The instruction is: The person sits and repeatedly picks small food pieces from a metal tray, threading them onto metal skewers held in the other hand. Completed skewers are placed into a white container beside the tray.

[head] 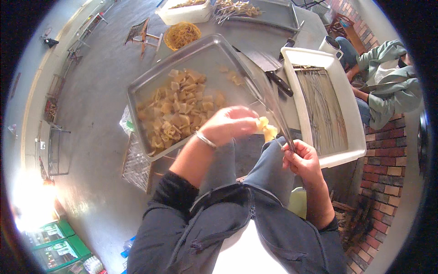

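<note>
My right hand [301,158] grips a bundle of thin metal skewers [278,114] that points up and away from me. One skewer in that hand carries pale yellow food pieces [269,131] near its tip. The fingertips of my left hand [230,124], slightly blurred, pinch the top of these pieces. To the left, a metal tray [224,44] holds a heap of cut, tan, flat food pieces [181,106] in some liquid. On my right, a white plastic tub [357,145] contains many long metal skewers [323,106].
A cleaver [258,59] and a black-handled knife [279,83] lie between tray and tub. Farther back are a yellow basket [182,36], a white bin [184,13] and another metal tray [273,19] with loaded skewers. A seated person [383,82] and a white mug [330,46] are at right.
</note>
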`<action>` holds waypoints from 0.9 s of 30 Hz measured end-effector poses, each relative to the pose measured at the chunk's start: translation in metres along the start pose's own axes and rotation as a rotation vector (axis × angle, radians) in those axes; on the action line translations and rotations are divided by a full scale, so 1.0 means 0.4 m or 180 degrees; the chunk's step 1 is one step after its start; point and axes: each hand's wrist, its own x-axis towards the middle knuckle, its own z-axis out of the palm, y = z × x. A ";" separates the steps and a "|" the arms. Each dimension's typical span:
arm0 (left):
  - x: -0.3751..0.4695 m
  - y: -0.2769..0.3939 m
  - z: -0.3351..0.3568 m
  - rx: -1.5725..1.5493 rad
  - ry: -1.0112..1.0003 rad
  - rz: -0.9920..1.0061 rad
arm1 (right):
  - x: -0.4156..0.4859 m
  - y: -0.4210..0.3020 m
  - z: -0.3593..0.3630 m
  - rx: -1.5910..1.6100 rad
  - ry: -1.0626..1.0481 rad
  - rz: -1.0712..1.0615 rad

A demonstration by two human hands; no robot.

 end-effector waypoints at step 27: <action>0.052 0.014 -0.186 0.3997 0.2367 0.0689 | 0.007 0.076 0.072 -0.0228 0.0508 -0.0670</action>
